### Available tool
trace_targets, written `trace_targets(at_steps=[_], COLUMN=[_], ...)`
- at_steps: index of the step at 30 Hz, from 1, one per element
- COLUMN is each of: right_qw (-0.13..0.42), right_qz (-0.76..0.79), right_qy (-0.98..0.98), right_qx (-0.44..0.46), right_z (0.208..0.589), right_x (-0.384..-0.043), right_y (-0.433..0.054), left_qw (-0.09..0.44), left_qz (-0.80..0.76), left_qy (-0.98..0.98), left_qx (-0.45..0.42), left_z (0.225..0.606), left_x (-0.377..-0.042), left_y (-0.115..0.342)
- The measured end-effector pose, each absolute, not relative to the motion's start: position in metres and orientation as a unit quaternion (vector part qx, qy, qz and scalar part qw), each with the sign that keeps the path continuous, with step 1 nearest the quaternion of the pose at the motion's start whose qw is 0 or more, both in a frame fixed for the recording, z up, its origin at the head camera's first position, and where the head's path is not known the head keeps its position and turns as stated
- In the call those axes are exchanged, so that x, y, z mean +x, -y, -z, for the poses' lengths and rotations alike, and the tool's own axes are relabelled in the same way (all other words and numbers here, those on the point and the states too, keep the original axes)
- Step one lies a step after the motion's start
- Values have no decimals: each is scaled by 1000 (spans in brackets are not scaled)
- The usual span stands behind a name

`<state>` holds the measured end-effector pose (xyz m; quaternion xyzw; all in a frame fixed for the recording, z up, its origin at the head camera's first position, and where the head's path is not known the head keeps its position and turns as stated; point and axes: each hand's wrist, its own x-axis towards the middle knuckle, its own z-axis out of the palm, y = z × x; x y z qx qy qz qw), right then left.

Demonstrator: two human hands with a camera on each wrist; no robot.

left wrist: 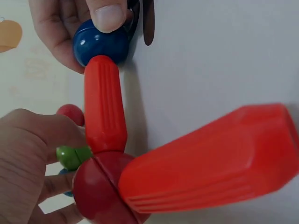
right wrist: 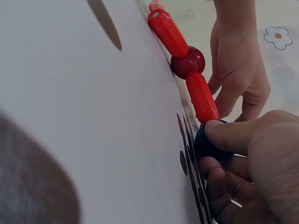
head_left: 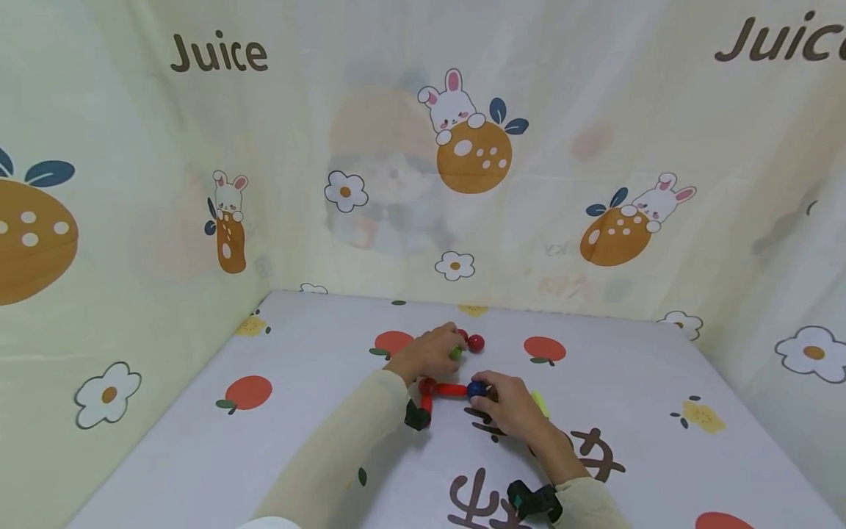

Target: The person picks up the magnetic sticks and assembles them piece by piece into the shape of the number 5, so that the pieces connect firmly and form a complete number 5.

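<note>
Cream curtain (head_left: pixel 297 132) at back and both sides of white tablecloth (head_left: pixel 291 353). Curtain prints: dark "Juice" lettering (head_left: pixel 219 54), upper left and upper right; rabbit (head_left: pixel 452 112) above orange (head_left: pixel 474 160), motif repeated; white flower (head_left: pixel 346 192) with brown centre, also repeated. Faint blurred shapes (head_left: pixel 390 128) visible within curtain. Tablecloth prints: red fruit (head_left: pixel 248 392), several; yellow fruit (head_left: pixel 703 416), right and far left; dark characters (head_left: pixel 598 461) toward front.

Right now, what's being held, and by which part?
The right hand holds the joined red rods by the blue ball; whether the left hand grips the green piece is unclear.
</note>
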<state>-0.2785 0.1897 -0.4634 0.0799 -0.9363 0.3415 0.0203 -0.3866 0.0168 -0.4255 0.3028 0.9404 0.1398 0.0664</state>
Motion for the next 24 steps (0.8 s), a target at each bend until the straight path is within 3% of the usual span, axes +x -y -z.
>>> trace_targets(at_steps=[17, 24], right_qw=[25, 22], right_qz=[-340, -348], right_qy=[937, 934], right_qx=[80, 79], right_z=[466, 466], right_x=[-279, -280], right_y=[-192, -192], left_qw=[110, 92], left_qz=[-149, -149], left_qy=[-940, -934], left_qx=[287, 310], left_z=[419, 411], left_x=[-379, -381], left_y=[-9, -2])
